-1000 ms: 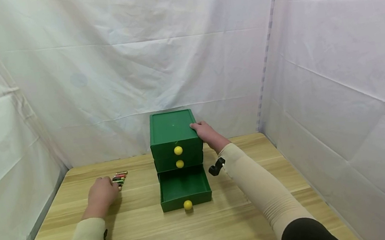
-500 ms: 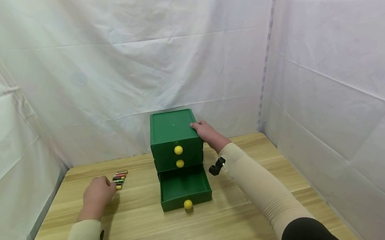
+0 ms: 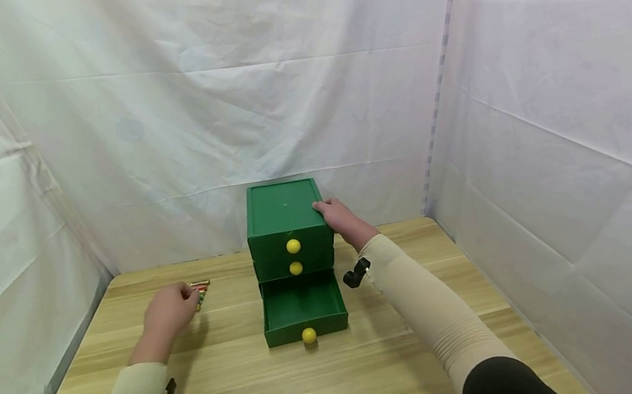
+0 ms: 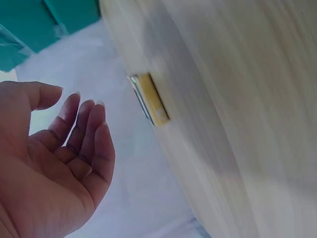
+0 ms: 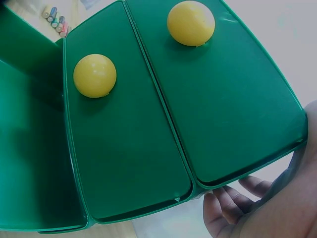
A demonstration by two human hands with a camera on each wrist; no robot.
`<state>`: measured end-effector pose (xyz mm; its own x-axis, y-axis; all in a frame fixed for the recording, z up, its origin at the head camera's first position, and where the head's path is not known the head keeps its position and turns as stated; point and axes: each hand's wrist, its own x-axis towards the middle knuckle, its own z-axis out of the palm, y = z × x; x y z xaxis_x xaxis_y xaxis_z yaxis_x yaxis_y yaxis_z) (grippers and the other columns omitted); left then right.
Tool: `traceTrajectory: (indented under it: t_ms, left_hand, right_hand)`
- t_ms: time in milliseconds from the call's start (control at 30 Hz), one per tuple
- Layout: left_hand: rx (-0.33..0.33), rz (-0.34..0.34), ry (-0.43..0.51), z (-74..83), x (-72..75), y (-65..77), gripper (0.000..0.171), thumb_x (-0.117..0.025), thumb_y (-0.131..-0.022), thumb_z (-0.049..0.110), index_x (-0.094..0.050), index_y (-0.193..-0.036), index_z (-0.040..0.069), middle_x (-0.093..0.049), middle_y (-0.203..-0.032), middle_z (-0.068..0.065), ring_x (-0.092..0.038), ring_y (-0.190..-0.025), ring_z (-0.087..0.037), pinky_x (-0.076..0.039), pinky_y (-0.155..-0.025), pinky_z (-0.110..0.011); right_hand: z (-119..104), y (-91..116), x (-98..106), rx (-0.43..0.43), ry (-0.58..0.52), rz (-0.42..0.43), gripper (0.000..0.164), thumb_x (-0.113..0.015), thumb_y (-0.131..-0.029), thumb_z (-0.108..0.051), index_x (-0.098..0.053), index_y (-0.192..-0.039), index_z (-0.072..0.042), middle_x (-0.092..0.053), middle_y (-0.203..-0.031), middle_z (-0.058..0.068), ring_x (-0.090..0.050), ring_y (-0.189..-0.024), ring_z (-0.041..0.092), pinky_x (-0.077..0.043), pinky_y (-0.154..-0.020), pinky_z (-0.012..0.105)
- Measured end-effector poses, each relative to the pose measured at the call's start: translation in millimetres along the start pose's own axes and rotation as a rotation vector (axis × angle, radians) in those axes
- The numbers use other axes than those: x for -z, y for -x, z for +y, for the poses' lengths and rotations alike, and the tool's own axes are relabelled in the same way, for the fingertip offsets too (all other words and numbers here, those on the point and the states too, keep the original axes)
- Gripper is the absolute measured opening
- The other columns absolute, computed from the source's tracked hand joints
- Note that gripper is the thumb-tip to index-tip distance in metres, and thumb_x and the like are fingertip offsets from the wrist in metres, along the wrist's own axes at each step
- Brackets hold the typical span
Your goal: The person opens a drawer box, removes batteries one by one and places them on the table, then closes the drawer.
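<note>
My left hand (image 3: 170, 308) is over a row of small batteries (image 3: 200, 283) at the left of the table, covering part of them. The left wrist view shows its fingers loosely curled, the thumb apart and no object between them; a yellow battery (image 4: 155, 101) lies at the near end of the row. My right hand (image 3: 344, 216) rests against the upper right side of a green drawer cabinet (image 3: 285, 207), thumb over the top edge. Its relaxed fingers (image 5: 229, 206) lie along the side in the right wrist view. The cabinet's bottom drawer (image 3: 286, 335) is pulled out and has nothing in it.
Yellow ball knobs mark the drawers: top knob (image 3: 293, 246), middle knob (image 3: 296, 269) and bottom knob (image 3: 309, 336). The upper two drawers are closed. A wooden table (image 3: 246, 392) carries everything, with white sheeting (image 3: 302, 92) behind and on both sides.
My left hand drew back left from the batteries, baring the row, then rose and moved over it again, hiding more of it. The right hand and the cabinet have stayed in place.
</note>
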<state>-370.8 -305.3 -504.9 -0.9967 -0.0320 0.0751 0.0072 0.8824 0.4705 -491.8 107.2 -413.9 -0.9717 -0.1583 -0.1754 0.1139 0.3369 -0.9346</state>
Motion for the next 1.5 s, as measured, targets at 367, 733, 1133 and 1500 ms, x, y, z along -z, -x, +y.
traceTrajectory:
  t_ms: [367,733,1133,1500]
  left_hand:
    - [-0.056,-0.139,0.298,46.4,-17.4,20.3,0.029,-0.056,-0.104,0.034,-0.067,-0.1,0.007,-0.066,-0.091,-0.009,-0.06,-0.076,-0.018,-0.048,-0.065,-0.034]
    - [-0.081,-0.247,0.517,87.9,-40.3,41.7,0.018,-0.057,-0.103,0.02,-0.068,-0.098,0.006,-0.068,-0.103,-0.015,-0.064,-0.084,-0.021,-0.054,-0.074,-0.036]
    - [-0.151,-0.352,0.527,117.4,-56.7,59.3,0.024,-0.061,-0.102,0.03,-0.071,-0.095,0.01,-0.067,-0.085,-0.003,-0.065,-0.078,-0.021,-0.054,-0.071,-0.036]
    - [-0.197,-0.423,0.443,144.8,-61.5,81.1,0.032,-0.062,-0.101,0.038,-0.075,-0.092,0.01,-0.071,-0.083,0.0,-0.069,-0.076,-0.021,-0.054,-0.066,-0.034]
  right_hand:
    - [1,1,-1,-0.006,0.014,0.001,0.078,-0.045,-0.103,-0.055,-0.023,-0.156,-0.003,-0.038,-0.151,0.019,-0.045,-0.135,0.035,-0.037,-0.112,0.052]
    - [1,1,1,-0.005,0.003,0.001,0.076,-0.044,-0.104,-0.053,-0.022,-0.157,-0.002,-0.038,-0.151,0.02,-0.045,-0.135,0.036,-0.037,-0.111,0.052]
    - [-2,1,1,-0.007,0.005,-0.001,0.076,-0.044,-0.104,-0.052,-0.022,-0.157,-0.002,-0.037,-0.152,0.02,-0.044,-0.136,0.036,-0.037,-0.112,0.052]
    - [-1,0,1,-0.005,0.01,-0.006,0.076,-0.044,-0.104,-0.053,-0.022,-0.157,-0.003,-0.037,-0.152,0.02,-0.044,-0.136,0.036,-0.037,-0.112,0.052]
